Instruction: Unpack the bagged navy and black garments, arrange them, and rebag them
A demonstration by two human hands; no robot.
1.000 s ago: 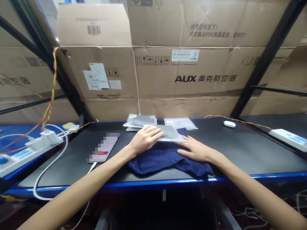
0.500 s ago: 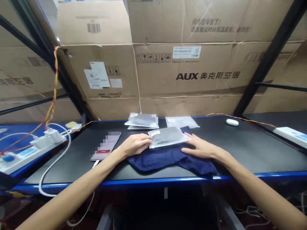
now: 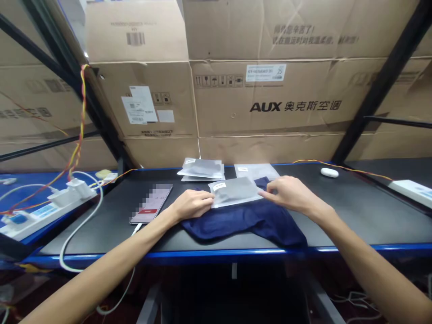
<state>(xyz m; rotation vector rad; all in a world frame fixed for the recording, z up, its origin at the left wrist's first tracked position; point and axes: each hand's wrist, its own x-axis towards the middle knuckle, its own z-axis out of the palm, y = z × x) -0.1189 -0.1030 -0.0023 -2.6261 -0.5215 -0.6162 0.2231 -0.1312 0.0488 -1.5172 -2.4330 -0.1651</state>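
A frosted plastic pouch [image 3: 236, 192] with a small white label lies on a dark blue cloth [image 3: 232, 222], something dark showing through it. My left hand [image 3: 194, 204] is closed on the pouch's left edge, fingers curled. At its right end, my right hand [image 3: 286, 193] pinches the edge between thumb and fingers. The cloth spreads beneath both hands on the black tabletop. Just behind are a small stack of similar pouches [image 3: 201, 168] and another flat pouch [image 3: 256, 171].
To the left lies a phone [image 3: 153, 204] with a white cable plugged in. Power strips [image 3: 43, 216] stand at the far left and right. A white oval case [image 3: 329, 173] sits at the back right. Cardboard [image 3: 270, 121] walls off the back, between black posts [image 3: 378, 85].
My right hand has gone from lying flat with fingers spread on the cloth to a raised pinch on the pouch's right edge. My left hand keeps its hold. The view shifted slightly.
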